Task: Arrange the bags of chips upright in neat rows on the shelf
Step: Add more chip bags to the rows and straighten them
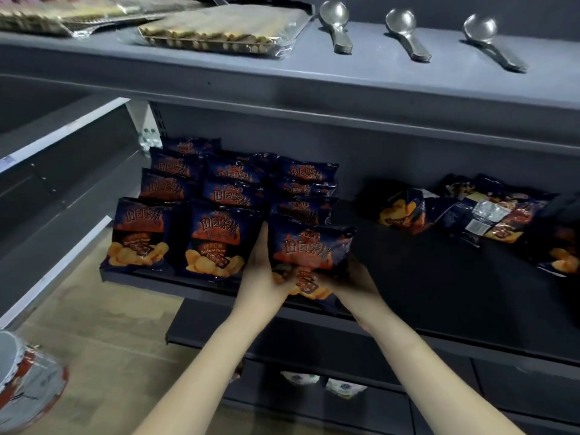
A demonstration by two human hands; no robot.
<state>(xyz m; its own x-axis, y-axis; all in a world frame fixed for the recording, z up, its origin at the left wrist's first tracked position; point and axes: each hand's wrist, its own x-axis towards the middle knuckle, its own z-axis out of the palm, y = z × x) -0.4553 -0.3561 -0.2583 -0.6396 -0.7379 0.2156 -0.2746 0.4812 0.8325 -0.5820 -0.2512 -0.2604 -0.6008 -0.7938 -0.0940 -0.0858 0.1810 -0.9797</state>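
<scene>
While both hands grip it, a dark blue foil bag of chips with orange lettering (310, 246) stands upright at the front edge of the black shelf board (439, 277), its bottom right at the lip. The left hand (263, 274) wraps the bag's left side, fingers running up that edge and thumb on the printed face. The right hand (348, 284) clasps the lower right corner with its thumb across the front; its other fingers are hidden behind the foil.

Touching the held bag's left edge is the front middle bag (216, 243). Beside that stands the front left bag (138, 237), which sits at the shelf's left end. Behind these three, more matching bags (232, 183) stand in columns back towards the rear wall, the third column less tidy than the others.

To the right of the held bag lies a broad bare stretch of shelf. It reaches to a heap of loose bags (489, 215), lying flat and tilted near the far right.

Overhead, the grey upper shelf (376, 86) juts forward above the rows. On it rest three metal spoons (405, 32) and clear-wrapped wafer packs (219, 32).
</scene>
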